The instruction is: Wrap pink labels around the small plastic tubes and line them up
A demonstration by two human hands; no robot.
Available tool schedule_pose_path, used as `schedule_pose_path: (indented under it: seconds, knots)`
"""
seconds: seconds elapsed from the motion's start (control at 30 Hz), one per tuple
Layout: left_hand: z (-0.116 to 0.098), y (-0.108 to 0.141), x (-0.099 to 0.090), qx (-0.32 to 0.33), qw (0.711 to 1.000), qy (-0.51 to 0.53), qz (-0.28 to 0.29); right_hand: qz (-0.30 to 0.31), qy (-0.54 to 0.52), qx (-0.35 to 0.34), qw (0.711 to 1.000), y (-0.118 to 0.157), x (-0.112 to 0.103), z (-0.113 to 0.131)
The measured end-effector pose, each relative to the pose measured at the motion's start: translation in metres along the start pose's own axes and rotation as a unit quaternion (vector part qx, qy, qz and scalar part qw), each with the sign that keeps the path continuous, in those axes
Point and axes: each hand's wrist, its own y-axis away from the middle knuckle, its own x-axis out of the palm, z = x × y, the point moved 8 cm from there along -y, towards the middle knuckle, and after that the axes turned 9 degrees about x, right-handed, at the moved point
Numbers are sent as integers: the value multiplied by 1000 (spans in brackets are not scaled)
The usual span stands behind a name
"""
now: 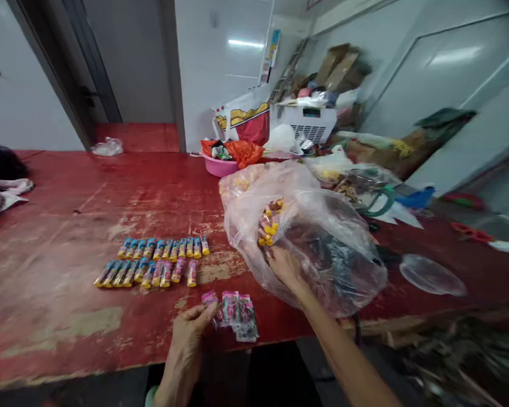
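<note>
Watching remotely, I see the left hand (185, 347) at the near edge of a red worktop (63, 265), its grip loosely spread against pink foil packets (237, 316); whether it holds one, I cannot tell. The right hand (284, 268) presses into a clear plastic bag (326, 265), its grip curled just beside yellow-capped tubes (269, 226) bunched inside, its closure unclear. Two rows of slim tubes (152, 263) lie left of the bag, long axes pointing away from me, the left hand nearer them.
</note>
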Motion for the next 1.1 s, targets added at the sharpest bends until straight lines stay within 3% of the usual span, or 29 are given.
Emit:
schedule_pose_path:
  seconds: [0.13, 0.27, 0.37, 0.43, 0.53, 0.67, 0.87, 1.0, 1.1]
  knots:
    - [-8, -2, 1, 6, 999, 34, -17, -11, -33, 18, 999, -2, -10, -10]
    - [-10, 3, 6, -15, 997, 75, -25, -22, -130, 4, 991, 44, -31, -13]
    - [-11, 7, 11, -24, 995, 97, -17, 35, -203, -66, 976, 109, -33, 7]
    - [-11, 8, 14, -20, 994, 107, -12, 125, -250, -174, 944, 156, -24, 37]
    - [-11, 9, 16, -15, 993, 113, -4, 93, -252, -305, 914, 197, -27, 69]
    - [-12, 13, 21, -14, 989, 145, 28, 31, -233, -418, 878, 210, -33, 88]
    - [-7, 13, 20, -17, 983, 174, 49, -63, -130, -495, 857, 223, -32, 94]
    - [1, 12, 17, -28, 981, 179, 71, -49, -135, -497, 856, 227, -27, 95]
    - [2, 14, 12, -28, 982, 178, 51, -15, -154, -488, 859, 224, -23, 92]
